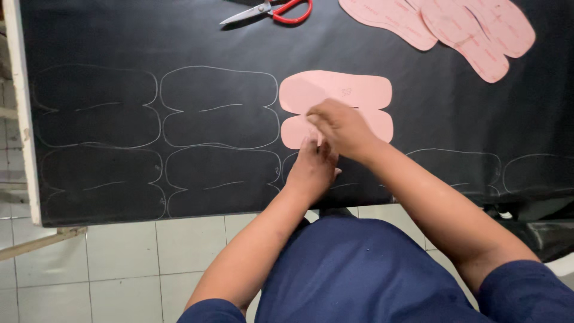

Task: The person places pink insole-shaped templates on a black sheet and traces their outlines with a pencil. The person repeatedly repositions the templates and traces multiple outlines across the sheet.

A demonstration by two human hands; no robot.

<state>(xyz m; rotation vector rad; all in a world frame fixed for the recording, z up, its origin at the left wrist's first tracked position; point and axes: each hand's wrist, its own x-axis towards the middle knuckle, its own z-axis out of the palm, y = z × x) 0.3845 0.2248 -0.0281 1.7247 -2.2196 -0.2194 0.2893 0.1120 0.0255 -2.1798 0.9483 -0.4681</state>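
Observation:
A pink sole-shaped template lies flat on a black sheet that covers the table. My left hand presses down on the template's near edge, fingers pointing away from me. My right hand rests over the template's middle with its fingers bunched together, seemingly pinching a small marking tool that I cannot make out. White chalk outlines of the same sole shape run in two rows across the sheet to the left of the template and to its right.
Red-handled scissors lie at the far edge of the sheet. Several more pink sole templates are stacked at the far right. The table's left edge has a white wooden frame. White floor tiles show below.

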